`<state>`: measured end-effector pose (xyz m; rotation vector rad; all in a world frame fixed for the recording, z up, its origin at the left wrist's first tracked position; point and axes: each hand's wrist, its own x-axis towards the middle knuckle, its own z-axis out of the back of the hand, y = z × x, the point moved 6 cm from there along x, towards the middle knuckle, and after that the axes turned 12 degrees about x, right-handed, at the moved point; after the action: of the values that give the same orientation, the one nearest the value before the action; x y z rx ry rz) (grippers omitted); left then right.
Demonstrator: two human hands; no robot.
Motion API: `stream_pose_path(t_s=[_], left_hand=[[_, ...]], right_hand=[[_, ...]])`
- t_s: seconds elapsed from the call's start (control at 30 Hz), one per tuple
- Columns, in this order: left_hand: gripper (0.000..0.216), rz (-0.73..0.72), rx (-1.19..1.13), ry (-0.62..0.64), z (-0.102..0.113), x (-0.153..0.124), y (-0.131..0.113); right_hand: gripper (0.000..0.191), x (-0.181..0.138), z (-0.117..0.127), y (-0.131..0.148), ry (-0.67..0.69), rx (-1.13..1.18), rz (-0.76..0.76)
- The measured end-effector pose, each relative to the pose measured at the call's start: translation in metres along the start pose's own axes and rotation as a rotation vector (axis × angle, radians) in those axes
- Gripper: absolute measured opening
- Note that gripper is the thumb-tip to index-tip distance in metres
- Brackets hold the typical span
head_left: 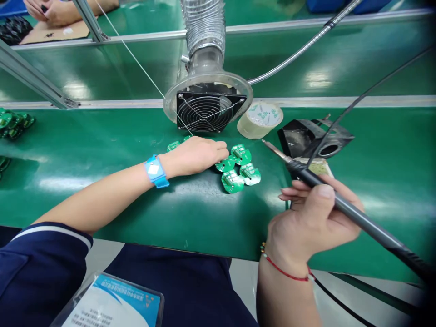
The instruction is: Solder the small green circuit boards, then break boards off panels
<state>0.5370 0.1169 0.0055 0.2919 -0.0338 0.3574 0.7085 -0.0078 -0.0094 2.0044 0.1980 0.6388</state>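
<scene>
My right hand [311,222] is closed round a black soldering iron [344,210], held like a pen, its metal tip pointing up-left toward the boards. My left hand [195,154], with a blue wrist strap [156,171] on the wrist, lies on the green mat. Its fingers rest curled on a cluster of small green round circuit boards [240,168]. More of these boards show just behind the knuckles. A thin solder wire [136,59] runs down from the upper left to the left hand; whether the fingers pinch it is hidden.
A fume-extraction fan [207,109] on a ribbed hose stands behind the boards. A tape roll [260,119] and a black iron stand [313,136] sit to its right. More green boards [13,123] lie at far left. Another person's hands [56,10] are at top left.
</scene>
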Motion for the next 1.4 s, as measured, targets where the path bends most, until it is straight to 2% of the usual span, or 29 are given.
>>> stream_pose_path(t_s=[0.17,0.27,0.37,0.47,0.57,0.77,0.9,1.03,1.13,1.23,1.4], left_hand=[[0.024,0.196,-0.038,-0.035,0.006,-0.051,0.032],[0.024,0.284,-0.128,-0.013,-0.004,-0.080,0.050],[0.025,0.357,-0.220,0.011,-0.017,-0.095,0.060],[0.024,0.430,-0.291,0.024,-0.027,-0.099,0.067],[0.022,0.442,-0.399,0.060,-0.030,-0.097,0.069],[0.019,0.489,-0.532,0.098,-0.031,-0.095,0.065],[0.023,0.494,-0.565,0.067,-0.026,-0.097,0.059],[0.030,0.607,-0.658,-0.011,-0.015,-0.112,0.065],[0.015,0.669,-0.791,-0.049,-0.011,-0.125,0.068],[0.012,0.665,-0.731,-0.045,-0.007,-0.133,0.065],[0.014,0.665,-0.572,-0.073,-0.002,-0.135,0.060]], right_hand=[[0.021,-0.003,-0.004,0.001,0.054,-0.002,-0.020],[0.020,-0.006,-0.009,0.002,0.089,0.010,-0.024],[0.019,-0.008,-0.011,0.001,0.122,0.004,-0.016],[0.021,-0.009,-0.011,-0.002,0.132,-0.007,-0.010],[0.021,-0.009,-0.010,-0.004,0.129,-0.021,-0.003],[0.023,-0.010,-0.012,-0.006,0.148,-0.013,0.028],[0.022,-0.017,-0.019,-0.002,0.231,-0.041,0.006],[0.021,-0.029,-0.040,0.009,0.400,-0.095,-0.073],[0.019,-0.038,-0.062,0.016,0.545,-0.130,-0.112],[0.017,-0.045,-0.084,0.012,0.657,-0.148,-0.146],[0.013,-0.053,-0.101,-0.001,0.644,-0.116,-0.103]])
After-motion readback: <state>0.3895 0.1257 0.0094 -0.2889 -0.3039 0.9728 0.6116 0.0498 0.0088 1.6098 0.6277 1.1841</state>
